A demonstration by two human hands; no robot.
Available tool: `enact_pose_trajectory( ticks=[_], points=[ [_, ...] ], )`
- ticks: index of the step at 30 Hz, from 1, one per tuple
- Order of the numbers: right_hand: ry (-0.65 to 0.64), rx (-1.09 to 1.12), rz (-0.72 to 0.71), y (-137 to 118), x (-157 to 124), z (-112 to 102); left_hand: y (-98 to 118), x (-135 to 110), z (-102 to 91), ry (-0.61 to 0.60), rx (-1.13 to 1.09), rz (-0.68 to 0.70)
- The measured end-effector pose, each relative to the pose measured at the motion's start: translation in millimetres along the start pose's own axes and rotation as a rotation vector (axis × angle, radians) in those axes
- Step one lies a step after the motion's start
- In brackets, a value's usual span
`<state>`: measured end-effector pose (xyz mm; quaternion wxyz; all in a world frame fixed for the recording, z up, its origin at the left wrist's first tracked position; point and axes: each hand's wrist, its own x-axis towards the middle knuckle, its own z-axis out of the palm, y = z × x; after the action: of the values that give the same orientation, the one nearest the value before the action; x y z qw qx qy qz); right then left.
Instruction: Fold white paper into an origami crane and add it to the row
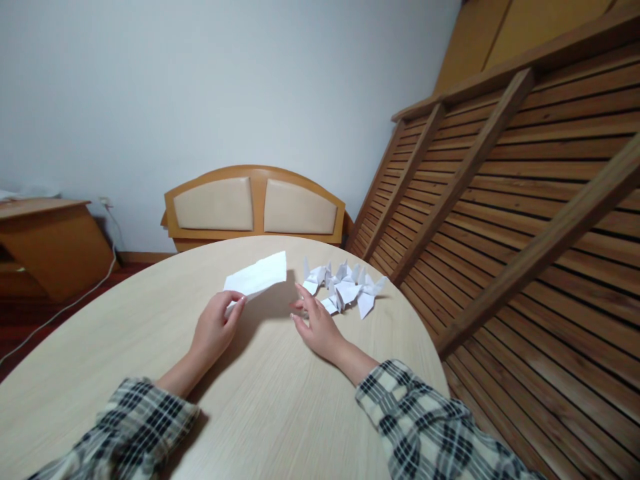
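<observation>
A white sheet of paper (pixel 259 274) is pinched near its lower left corner between the thumb and fingers of my left hand (pixel 218 325). It is tilted above the table, with its far end pointing right. My right hand (pixel 316 323) is apart from the sheet, its fingers spread and nothing between them. Just beyond that hand, several folded white paper cranes (pixel 345 287) lie in a cluster, some overlapping. Whether the fingertips of the right hand touch the nearest crane I cannot tell.
Under my hands is a round, light wooden table (pixel 280 400). A padded headboard (pixel 255 175) stands behind it against the wall. Slatted wooden panels (pixel 500 220) lean close along the right edge. A desk (pixel 55 240) and a white cable (pixel 75 308) are at left.
</observation>
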<state>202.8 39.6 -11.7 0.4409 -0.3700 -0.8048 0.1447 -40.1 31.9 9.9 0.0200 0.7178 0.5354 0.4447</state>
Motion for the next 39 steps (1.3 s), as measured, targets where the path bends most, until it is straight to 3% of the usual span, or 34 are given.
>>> enact_pose_trajectory(
  ticks=[8, 14, 20, 23, 27, 30, 35, 39],
  points=[
    [0.020, 0.089, 0.141, 6, 0, 3, 25, -14, -3.5, -0.255, -0.023, 0.321],
    [0.039, 0.201, 0.140, 9, 1, -2, 29, -19, -6.9, -0.318, 0.034, 0.411],
    [0.012, 0.161, 0.199, 14, 3, -4, 27, -18, -14.1, -0.330, 0.125, 0.477],
    [0.013, 0.110, 0.158, 12, 5, -7, 21, -15, -17.4, -0.185, 0.082, 0.356],
    [0.040, 0.073, 0.048, 7, 9, -12, 1, -11, -12.5, 0.067, 0.004, 0.069],
    [0.111, 0.059, -0.020, 1, 11, -18, -18, -9, -4.2, 0.167, -0.121, -0.171],
    [0.195, 0.080, 0.000, -9, 8, -28, -29, -7, 1.5, 0.102, -0.374, -0.427],
    [0.226, 0.111, 0.046, -16, 6, -35, -16, -7, -6.8, 0.001, -0.598, -0.466]
  ],
)
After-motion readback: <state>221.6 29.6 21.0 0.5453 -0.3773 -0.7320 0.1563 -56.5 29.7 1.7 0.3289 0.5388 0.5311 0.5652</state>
